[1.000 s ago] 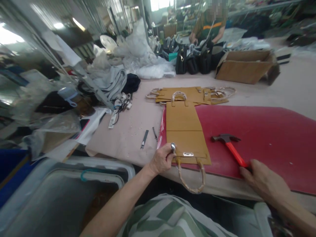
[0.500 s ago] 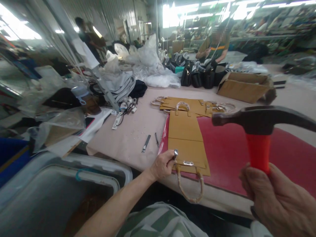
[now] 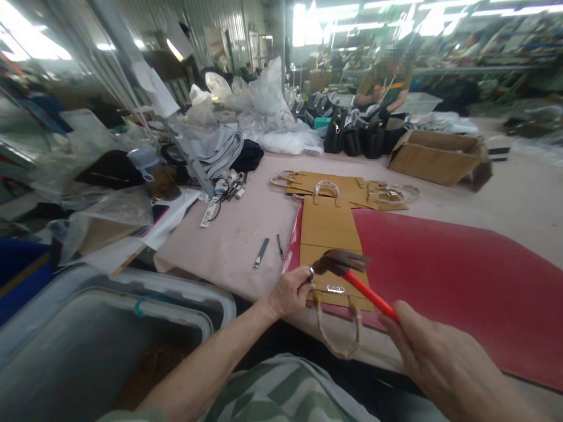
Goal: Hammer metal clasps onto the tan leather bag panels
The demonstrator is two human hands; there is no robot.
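Note:
My right hand (image 3: 422, 346) is closed around the red handle of a claw hammer (image 3: 341, 262). The hammer's face is at the top of a small shiny metal piece (image 3: 312, 272), which my left hand (image 3: 288, 293) pinches; its exact kind I cannot make out. Under both lies a flat tan bag panel (image 3: 331, 225) with a silver metal plate (image 3: 335, 289) near its close end. One wrapped handle (image 3: 338, 351) hangs over the table edge, and another wrapped handle (image 3: 326, 189) is at the far end.
A red mat (image 3: 440, 264) lies beneath the panel. More tan panels (image 3: 325, 183) are behind it. Left of the mat are a flat metal strip (image 3: 261, 254) and a thin dark tool (image 3: 280, 247). A cardboard box (image 3: 440, 155), black bags (image 3: 352, 139) and a grey bin (image 3: 211, 299) stand around.
The hammer has come down and leftward from its raised position at the right onto the metal piece. My left hand has stayed in place.

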